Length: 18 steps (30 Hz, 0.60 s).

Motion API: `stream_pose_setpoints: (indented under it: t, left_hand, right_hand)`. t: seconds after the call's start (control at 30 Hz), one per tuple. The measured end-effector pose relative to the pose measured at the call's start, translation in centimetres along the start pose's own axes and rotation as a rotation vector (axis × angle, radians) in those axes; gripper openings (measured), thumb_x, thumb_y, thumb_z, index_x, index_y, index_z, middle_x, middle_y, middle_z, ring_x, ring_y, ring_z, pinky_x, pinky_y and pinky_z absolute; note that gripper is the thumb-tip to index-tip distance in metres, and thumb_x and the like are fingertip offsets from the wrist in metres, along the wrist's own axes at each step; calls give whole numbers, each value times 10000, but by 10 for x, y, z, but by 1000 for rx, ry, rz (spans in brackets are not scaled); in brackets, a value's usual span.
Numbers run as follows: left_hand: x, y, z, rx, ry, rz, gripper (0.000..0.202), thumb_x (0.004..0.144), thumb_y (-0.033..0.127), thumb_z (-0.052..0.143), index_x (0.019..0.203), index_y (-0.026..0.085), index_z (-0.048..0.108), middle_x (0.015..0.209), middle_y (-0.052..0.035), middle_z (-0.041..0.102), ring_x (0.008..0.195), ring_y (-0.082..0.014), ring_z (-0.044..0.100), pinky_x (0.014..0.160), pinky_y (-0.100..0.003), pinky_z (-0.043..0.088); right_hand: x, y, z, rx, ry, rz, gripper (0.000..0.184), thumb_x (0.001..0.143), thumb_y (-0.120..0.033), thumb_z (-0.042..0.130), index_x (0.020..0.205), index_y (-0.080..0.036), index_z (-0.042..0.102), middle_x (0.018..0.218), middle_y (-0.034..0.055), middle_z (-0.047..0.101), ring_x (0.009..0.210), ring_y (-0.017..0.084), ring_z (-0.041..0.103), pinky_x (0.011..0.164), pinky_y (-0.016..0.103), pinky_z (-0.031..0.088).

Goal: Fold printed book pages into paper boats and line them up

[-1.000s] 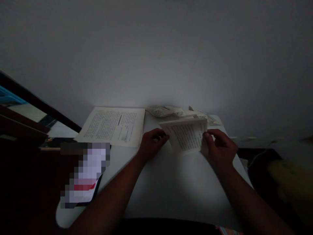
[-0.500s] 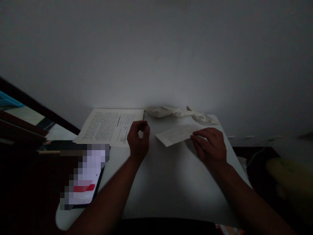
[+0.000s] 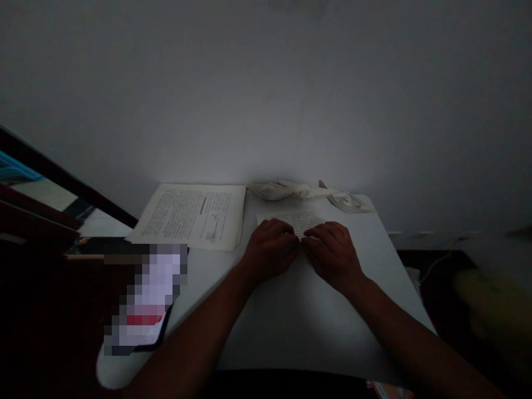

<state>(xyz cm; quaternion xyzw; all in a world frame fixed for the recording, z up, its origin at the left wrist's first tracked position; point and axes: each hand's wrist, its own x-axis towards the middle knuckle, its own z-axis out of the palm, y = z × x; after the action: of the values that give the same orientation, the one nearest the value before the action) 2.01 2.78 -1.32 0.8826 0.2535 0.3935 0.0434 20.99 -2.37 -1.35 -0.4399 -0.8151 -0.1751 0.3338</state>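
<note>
A small sheet of printed paper point(image 3: 305, 219) lies on the white table in front of me, its near edge under my fingers. My left hand point(image 3: 272, 246) is closed at that edge, fingertips pressed together. Close beside it, my right hand point(image 3: 332, 252) pinches the same edge, the two sets of fingertips almost touching. Both hands cover the paper's near part, so its lower edge is mostly hidden. Several folded paper pieces point(image 3: 286, 191) made from printed sheets rest along the wall behind it.
Left of my hands lies a stack of printed pages point(image 3: 187, 216). A phone with a lit, blurred screen point(image 3: 145, 305) sits at the table's point(image 3: 291, 327) left edge. A wall point(image 3: 266, 100) rises directly behind the table. A cable point(image 3: 434, 266) hangs at the right.
The paper has gone from being held tilted in my right hand to lying flatter on the table. My left hand has moved right to the paper's near edge, beside my right hand.
</note>
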Motion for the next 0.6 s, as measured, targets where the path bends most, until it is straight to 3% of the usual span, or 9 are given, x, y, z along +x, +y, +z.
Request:
stream_pose_setpoints:
  t: [0.37, 0.6]
  left_hand:
    - [0, -5, 8, 39, 1, 35, 80, 817, 258, 623, 792, 206, 678, 827, -21, 682, 771, -145, 575, 727, -298, 432]
    - [2, -11, 2, 7, 122, -44, 42, 785, 195, 633, 755, 191, 661, 790, -25, 695, 756, -151, 590, 731, -314, 454]
  right_hand:
    - [3, -1, 4, 42, 40, 8, 61, 776, -170, 658, 833, -183, 640, 867, 47, 703, 866, 202, 598, 871, 418, 448]
    - [1, 10, -2, -1, 86, 71, 36, 761, -173, 662, 782, -183, 634, 808, 44, 697, 825, 214, 610, 827, 417, 443]
